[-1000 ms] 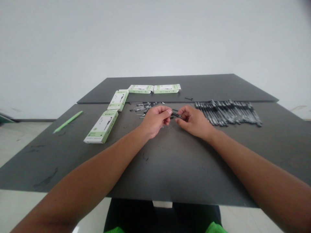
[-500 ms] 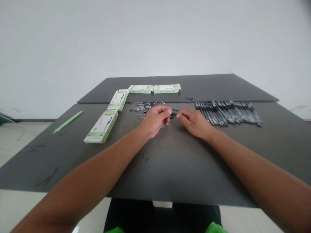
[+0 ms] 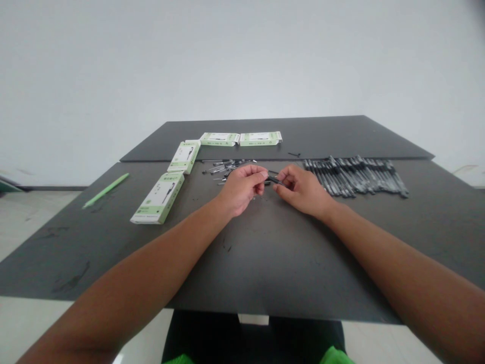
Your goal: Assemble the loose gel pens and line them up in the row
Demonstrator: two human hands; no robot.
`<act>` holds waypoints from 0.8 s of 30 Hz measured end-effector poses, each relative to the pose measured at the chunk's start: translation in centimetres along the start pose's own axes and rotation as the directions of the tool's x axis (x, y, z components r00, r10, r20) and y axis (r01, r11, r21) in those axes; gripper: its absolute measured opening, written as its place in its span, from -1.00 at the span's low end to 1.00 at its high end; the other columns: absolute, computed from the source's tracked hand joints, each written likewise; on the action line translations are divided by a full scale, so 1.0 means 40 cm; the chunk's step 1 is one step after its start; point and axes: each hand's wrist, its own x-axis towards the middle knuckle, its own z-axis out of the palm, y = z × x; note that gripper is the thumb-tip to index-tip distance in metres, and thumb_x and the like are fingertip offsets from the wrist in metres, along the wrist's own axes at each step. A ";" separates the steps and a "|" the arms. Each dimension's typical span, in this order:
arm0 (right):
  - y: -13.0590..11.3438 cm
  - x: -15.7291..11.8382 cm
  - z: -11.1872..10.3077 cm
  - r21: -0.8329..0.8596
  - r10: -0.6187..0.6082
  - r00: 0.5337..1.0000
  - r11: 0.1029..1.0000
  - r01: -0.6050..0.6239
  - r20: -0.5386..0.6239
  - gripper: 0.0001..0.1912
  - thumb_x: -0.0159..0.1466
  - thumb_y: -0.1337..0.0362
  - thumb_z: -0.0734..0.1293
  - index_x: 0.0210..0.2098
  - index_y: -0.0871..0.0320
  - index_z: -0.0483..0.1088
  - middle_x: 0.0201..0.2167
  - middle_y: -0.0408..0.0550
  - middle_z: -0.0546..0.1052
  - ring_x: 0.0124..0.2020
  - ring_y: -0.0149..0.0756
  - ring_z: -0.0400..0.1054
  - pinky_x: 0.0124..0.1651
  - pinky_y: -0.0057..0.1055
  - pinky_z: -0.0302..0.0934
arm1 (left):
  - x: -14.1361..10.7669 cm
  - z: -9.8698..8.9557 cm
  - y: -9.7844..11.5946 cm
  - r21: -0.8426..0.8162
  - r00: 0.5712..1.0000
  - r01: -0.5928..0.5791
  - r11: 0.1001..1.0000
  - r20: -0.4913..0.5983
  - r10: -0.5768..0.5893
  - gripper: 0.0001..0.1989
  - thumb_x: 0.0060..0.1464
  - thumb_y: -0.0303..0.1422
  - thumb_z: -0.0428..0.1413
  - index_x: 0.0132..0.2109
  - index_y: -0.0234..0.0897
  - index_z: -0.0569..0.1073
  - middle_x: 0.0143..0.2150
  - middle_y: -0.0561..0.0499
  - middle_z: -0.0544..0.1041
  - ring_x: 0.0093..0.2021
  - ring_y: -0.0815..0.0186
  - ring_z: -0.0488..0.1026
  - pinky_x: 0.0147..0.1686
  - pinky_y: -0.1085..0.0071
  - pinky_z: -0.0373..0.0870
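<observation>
Between my two hands, above the middle of the table, is a black pen (image 3: pixel 275 179). My left hand (image 3: pixel 247 186) pinches one end of it between thumb and fingers. The fingers of my right hand (image 3: pixel 299 187) curl round its other end, thumb below and index finger slightly lifted. Much of the pen is hidden by the fingers. Just behind my left hand lie loose pen parts (image 3: pixel 223 166), thin and dark or clear. A long row of black and clear pens (image 3: pixel 356 176) lies side by side to the right of my right hand.
Several white and green pen boxes (image 3: pixel 159 198) form an angled line at left and back. A green pen-shaped stick (image 3: pixel 106 190) lies at far left. Small dark pieces (image 3: pixel 294 154) rest near the seam of the black table (image 3: pixel 265 253). Behind stands a white wall.
My right hand's fingers have loosened and lifted slightly, so more of the black pen shows between the hands. My left hand stays almost where it was.
</observation>
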 end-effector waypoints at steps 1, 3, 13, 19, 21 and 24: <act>0.001 -0.001 0.000 0.005 -0.006 1.000 1.000 0.006 0.003 -0.79 0.33 0.14 0.46 -0.17 0.06 0.39 -0.51 -0.21 0.44 -0.50 -0.31 0.27 -0.40 -0.32 0.13 | 0.000 0.000 0.000 -0.004 1.000 0.002 1.000 0.001 -0.002 -0.84 0.15 -0.41 0.38 -0.20 -0.33 0.56 -0.49 0.09 0.45 -0.51 0.44 0.39 -0.46 0.47 0.29; 0.003 -0.002 0.000 0.007 -0.016 1.000 1.000 0.016 0.008 -0.79 0.34 0.13 0.46 -0.17 0.06 0.40 -0.50 -0.21 0.44 -0.50 -0.31 0.26 -0.39 -0.33 0.13 | 0.000 0.001 0.000 -0.004 1.000 -0.001 1.000 0.001 0.001 -0.86 0.14 -0.44 0.37 -0.20 -0.33 0.55 -0.48 0.09 0.46 -0.51 0.43 0.39 -0.46 0.47 0.30; -0.019 -0.001 -0.014 -0.043 -0.104 0.990 0.993 0.108 0.093 -0.63 0.54 0.07 0.26 -0.35 0.09 0.42 -0.42 -0.11 0.55 -0.37 -0.27 0.37 -0.27 -0.31 0.17 | 0.001 -0.003 0.000 0.012 1.000 -0.009 1.000 -0.010 0.009 -0.86 0.08 -0.48 0.32 -0.19 -0.32 0.55 -0.49 0.09 0.47 -0.52 0.42 0.40 -0.46 0.46 0.31; -0.005 -0.002 -0.006 -0.043 -0.044 0.998 0.998 0.046 0.047 -0.77 0.41 0.05 0.42 -0.13 0.09 0.50 -0.48 -0.18 0.50 -0.49 -0.31 0.28 -0.37 -0.33 0.12 | 0.000 -0.001 -0.002 0.013 1.000 0.001 1.000 -0.017 -0.001 -0.87 0.08 -0.49 0.31 -0.20 -0.33 0.55 -0.51 0.09 0.45 -0.52 0.42 0.39 -0.47 0.46 0.30; 0.003 -0.001 -0.001 -0.037 -0.021 1.000 0.999 0.021 0.020 -0.74 0.33 0.09 0.48 -0.10 0.08 0.46 -0.52 -0.23 0.45 -0.53 -0.33 0.23 -0.40 -0.34 0.11 | 0.001 -0.001 -0.003 0.014 1.000 0.003 1.000 -0.019 -0.003 -0.86 0.07 -0.49 0.32 -0.20 -0.33 0.56 -0.51 0.09 0.45 -0.52 0.42 0.39 -0.46 0.46 0.30; 0.009 -0.001 0.003 -0.025 -0.015 1.000 1.000 0.015 0.003 -0.76 0.31 0.13 0.48 -0.15 0.07 0.40 -0.49 -0.21 0.46 -0.49 -0.32 0.27 -0.38 -0.34 0.14 | 0.003 -0.002 -0.005 0.011 1.000 -0.001 1.000 -0.021 0.001 -0.85 0.06 -0.48 0.33 -0.19 -0.33 0.56 -0.50 0.09 0.46 -0.52 0.41 0.39 -0.47 0.45 0.30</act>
